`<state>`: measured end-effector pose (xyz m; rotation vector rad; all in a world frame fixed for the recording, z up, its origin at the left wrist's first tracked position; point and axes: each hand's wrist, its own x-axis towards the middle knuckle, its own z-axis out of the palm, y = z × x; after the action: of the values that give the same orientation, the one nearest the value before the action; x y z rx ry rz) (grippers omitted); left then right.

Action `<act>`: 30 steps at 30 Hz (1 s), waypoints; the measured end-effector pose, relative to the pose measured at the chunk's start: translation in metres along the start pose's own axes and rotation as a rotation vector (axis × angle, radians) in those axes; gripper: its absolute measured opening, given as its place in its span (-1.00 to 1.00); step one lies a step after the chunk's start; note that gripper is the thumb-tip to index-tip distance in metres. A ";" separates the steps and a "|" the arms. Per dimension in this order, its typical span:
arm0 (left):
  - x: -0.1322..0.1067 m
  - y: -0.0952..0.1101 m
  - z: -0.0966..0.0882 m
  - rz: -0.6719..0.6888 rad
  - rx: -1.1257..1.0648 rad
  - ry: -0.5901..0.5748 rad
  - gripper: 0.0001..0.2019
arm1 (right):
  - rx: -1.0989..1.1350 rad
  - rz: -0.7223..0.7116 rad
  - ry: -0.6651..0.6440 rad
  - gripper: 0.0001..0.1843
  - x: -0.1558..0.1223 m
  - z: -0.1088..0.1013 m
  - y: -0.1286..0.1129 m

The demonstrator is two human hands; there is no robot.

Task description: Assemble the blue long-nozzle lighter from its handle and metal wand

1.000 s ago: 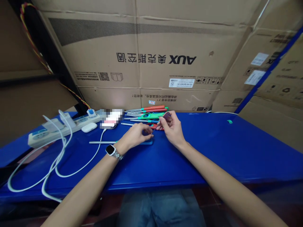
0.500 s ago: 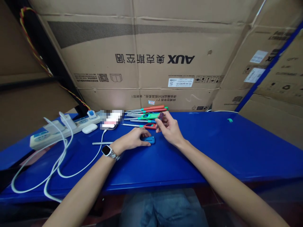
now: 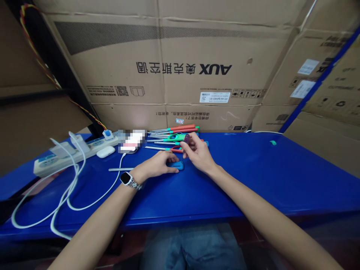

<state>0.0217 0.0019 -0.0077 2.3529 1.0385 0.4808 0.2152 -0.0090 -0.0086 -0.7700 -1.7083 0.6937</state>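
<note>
My left hand [image 3: 158, 166] lies closed over a blue long-nozzle lighter [image 3: 176, 165] on the blue table [image 3: 253, 176], pinning its handle down; the metal nozzle [image 3: 120, 169] sticks out to the left. My right hand [image 3: 198, 153] pinches a small screwdriver with a purple handle [image 3: 186, 138], held upright with its thin shaft pointing down at the blue lighter's handle. A watch sits on my left wrist [image 3: 125, 177].
Several long-nozzle lighters with red, green and teal handles [image 3: 174, 135] lie in a row behind my hands. A power strip [image 3: 64, 153], white cables [image 3: 70, 191] and a white earbud case [image 3: 105, 151] are at left. Cardboard boxes [image 3: 180, 63] wall the back. A small green piece [image 3: 272, 142] lies far right.
My right hand has moved left and down, bringing the purple-handled screwdriver over the blue lighter. My left hand slid slightly left and settled on the lighter.
</note>
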 end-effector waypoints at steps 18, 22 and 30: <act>0.022 0.033 -0.003 0.144 -0.354 0.591 -0.71 | -0.104 -0.002 -0.033 -0.84 0.011 0.007 0.006; 0.042 0.047 0.000 0.127 -0.463 0.685 -0.71 | -0.119 0.056 0.053 -0.86 0.011 0.011 0.007; 0.030 0.031 -0.009 0.270 -0.371 0.614 -0.76 | 0.094 0.172 -0.217 -0.60 0.009 -0.006 -0.008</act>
<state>0.0542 0.0103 0.0208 2.0481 0.7763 1.4309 0.2175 -0.0061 0.0043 -0.8052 -1.8029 0.9991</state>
